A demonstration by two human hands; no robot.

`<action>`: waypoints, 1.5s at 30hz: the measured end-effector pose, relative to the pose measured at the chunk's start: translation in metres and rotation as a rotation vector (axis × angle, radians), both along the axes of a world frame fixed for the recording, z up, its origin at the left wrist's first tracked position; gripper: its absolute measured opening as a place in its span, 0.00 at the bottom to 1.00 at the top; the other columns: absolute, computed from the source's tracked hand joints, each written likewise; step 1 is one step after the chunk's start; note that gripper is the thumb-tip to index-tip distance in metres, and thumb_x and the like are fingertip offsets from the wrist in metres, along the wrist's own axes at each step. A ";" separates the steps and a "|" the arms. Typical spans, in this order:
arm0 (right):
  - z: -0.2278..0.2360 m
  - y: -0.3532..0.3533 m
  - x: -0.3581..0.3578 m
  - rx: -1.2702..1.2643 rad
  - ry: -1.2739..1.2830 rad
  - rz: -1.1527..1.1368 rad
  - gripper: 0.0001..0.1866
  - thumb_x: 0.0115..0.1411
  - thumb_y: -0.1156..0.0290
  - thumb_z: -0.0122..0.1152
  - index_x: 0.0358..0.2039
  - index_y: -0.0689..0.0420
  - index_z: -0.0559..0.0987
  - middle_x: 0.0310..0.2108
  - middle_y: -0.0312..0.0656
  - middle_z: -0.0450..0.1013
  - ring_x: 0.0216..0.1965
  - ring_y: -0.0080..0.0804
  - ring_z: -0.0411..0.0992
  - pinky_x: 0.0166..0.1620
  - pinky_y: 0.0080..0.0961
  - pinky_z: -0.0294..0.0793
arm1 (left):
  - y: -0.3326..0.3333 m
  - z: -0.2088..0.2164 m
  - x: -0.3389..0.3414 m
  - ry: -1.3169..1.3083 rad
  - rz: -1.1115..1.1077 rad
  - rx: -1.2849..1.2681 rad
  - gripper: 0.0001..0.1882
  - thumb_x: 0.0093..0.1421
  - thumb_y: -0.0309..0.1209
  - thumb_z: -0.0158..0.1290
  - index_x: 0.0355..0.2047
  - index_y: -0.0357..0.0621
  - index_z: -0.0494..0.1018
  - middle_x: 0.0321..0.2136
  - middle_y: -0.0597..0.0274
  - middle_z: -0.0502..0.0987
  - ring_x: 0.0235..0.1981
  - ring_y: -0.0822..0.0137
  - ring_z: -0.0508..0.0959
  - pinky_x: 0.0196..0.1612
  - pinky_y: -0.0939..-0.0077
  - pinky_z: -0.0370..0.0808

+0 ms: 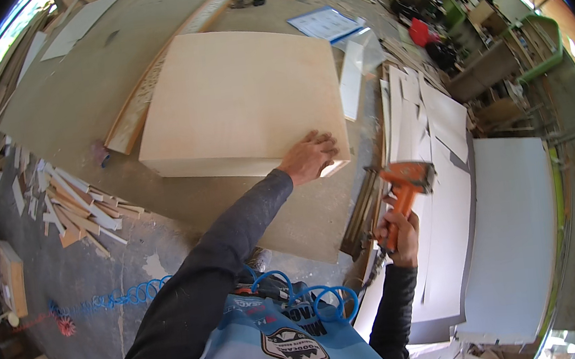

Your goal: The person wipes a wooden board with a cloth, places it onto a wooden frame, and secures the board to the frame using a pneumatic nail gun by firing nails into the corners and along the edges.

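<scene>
Now | left hand [308, 156] flat on one plywood box [239, 100] | right hand [399, 236] gripping one orange nail gun [407, 186]

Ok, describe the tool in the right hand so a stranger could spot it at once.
Start at the big pale wooden box on the workbench, where the left hand rests. Just off its near right corner, the right hand grips an orange nail gun, the only bright orange thing among pale boards.

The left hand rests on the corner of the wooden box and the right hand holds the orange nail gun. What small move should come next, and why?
Probably bring the orange nail gun over to the near corner of the pale wooden box. The left hand lies flat on that corner, apparently steadying it, while the right hand holds the tool off to the side, above the white panels, not touching the box.
</scene>
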State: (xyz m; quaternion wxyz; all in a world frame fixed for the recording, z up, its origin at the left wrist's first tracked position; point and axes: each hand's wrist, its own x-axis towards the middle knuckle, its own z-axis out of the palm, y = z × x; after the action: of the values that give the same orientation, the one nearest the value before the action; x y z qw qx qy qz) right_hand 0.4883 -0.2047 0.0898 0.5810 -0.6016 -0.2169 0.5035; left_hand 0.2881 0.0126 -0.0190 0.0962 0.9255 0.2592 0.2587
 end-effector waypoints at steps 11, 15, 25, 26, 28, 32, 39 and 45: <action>-0.019 -0.045 -0.005 0.055 0.042 -0.154 0.26 0.56 0.76 0.56 0.56 0.71 0.70 0.20 0.40 0.68 0.17 0.26 0.66 0.24 0.27 0.72 | -0.011 0.002 -0.263 0.056 0.341 0.119 0.21 0.63 0.37 0.58 0.57 0.53 0.77 0.61 0.64 0.74 0.66 0.62 0.67 0.69 0.58 0.61; -0.008 -0.036 -0.017 0.077 0.055 -0.129 0.26 0.56 0.76 0.56 0.55 0.72 0.70 0.20 0.40 0.68 0.17 0.26 0.65 0.24 0.28 0.72 | -0.009 0.006 -0.334 0.105 0.450 0.088 0.23 0.63 0.38 0.58 0.58 0.54 0.76 0.62 0.65 0.72 0.67 0.62 0.67 0.68 0.58 0.61; 0.009 0.020 -0.075 0.111 0.128 0.065 0.20 0.57 0.79 0.55 0.51 0.70 0.71 0.21 0.43 0.69 0.16 0.29 0.66 0.24 0.30 0.73 | -0.039 -0.003 -0.386 -0.345 0.954 0.038 0.20 0.66 0.39 0.57 0.51 0.37 0.78 0.47 0.48 0.81 0.51 0.51 0.79 0.56 0.62 0.73; 0.011 0.027 -0.086 0.099 0.123 0.111 0.19 0.57 0.79 0.56 0.50 0.70 0.71 0.22 0.43 0.69 0.16 0.28 0.66 0.24 0.30 0.73 | -0.050 0.006 -0.365 -0.456 1.072 0.053 0.20 0.66 0.40 0.57 0.49 0.34 0.78 0.44 0.46 0.82 0.48 0.51 0.81 0.54 0.62 0.75; 0.018 0.045 -0.121 0.066 0.124 0.226 0.17 0.58 0.78 0.56 0.48 0.69 0.72 0.22 0.44 0.69 0.17 0.28 0.67 0.24 0.30 0.74 | -0.077 -0.010 -0.335 -0.693 1.066 -0.059 0.19 0.68 0.39 0.55 0.48 0.34 0.79 0.42 0.50 0.83 0.44 0.56 0.82 0.51 0.66 0.76; 0.020 0.084 -0.187 0.000 0.126 0.477 0.09 0.59 0.75 0.59 0.37 0.65 0.71 0.23 0.44 0.70 0.16 0.29 0.67 0.21 0.28 0.71 | -0.111 -0.002 -0.254 -1.159 0.528 -1.012 0.20 0.68 0.39 0.55 0.54 0.39 0.77 0.48 0.58 0.81 0.50 0.68 0.78 0.52 0.71 0.75; 0.015 0.132 -0.279 0.013 0.063 0.837 0.12 0.59 0.73 0.61 0.38 0.66 0.72 0.21 0.42 0.73 0.16 0.28 0.72 0.20 0.28 0.75 | -0.106 0.020 -0.229 -1.403 0.381 -1.219 0.28 0.70 0.40 0.54 0.64 0.41 0.62 0.49 0.64 0.74 0.50 0.75 0.73 0.52 0.78 0.70; 0.031 0.136 -0.290 0.020 -0.002 0.863 0.16 0.59 0.74 0.60 0.45 0.68 0.71 0.21 0.43 0.73 0.16 0.29 0.72 0.20 0.28 0.75 | -0.104 0.023 -0.235 -1.496 0.336 -1.315 0.22 0.71 0.39 0.52 0.60 0.43 0.64 0.45 0.65 0.75 0.45 0.76 0.74 0.50 0.77 0.72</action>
State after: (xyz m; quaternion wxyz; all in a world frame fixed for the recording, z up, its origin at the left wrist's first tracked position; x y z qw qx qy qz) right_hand 0.1979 -0.0691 0.1207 0.3229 -0.4506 -0.4542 0.6974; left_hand 0.0529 -0.0911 0.0043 0.6875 0.2406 0.3507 0.5886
